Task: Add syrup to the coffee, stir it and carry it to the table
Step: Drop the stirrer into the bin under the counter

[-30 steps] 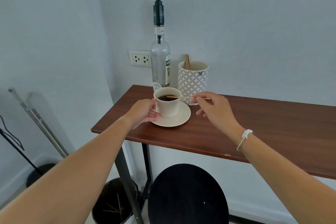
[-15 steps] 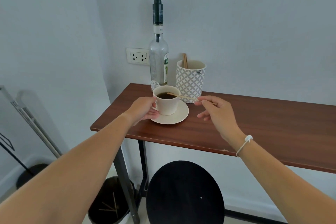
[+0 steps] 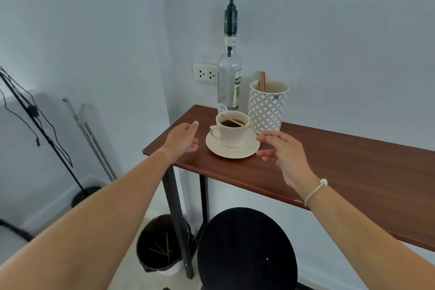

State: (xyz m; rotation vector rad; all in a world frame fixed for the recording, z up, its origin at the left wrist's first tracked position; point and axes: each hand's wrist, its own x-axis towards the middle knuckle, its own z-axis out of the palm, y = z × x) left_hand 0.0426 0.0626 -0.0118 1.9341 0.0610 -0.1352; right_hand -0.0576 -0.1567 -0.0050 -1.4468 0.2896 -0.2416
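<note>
A cream cup (image 3: 231,135) of black coffee (image 3: 231,123) stands on a cream saucer (image 3: 231,155) near the left end of the brown table (image 3: 329,167). A thin wooden stir stick (image 3: 237,123) lies slanted across the cup's rim. Its right end pokes out towards my right hand (image 3: 284,153). That hand hovers just right of the saucer, fingers spread, index fingertip at the stick's end. My left hand (image 3: 182,141) hangs open left of the cup, apart from the handle. The clear syrup bottle (image 3: 229,87) with a tall black pump stands behind the cup.
A patterned holder (image 3: 267,110) with wooden sticks (image 3: 262,81) stands right of the bottle by the wall. A wall socket (image 3: 204,74) is behind. Below the table are a black round stool (image 3: 244,249) and a bin (image 3: 160,247). A black stand (image 3: 35,125) is on the left.
My left hand has let go of the cup's handle and drawn back to the left. My right hand has loosened from the stick, which now rests across the cup.
</note>
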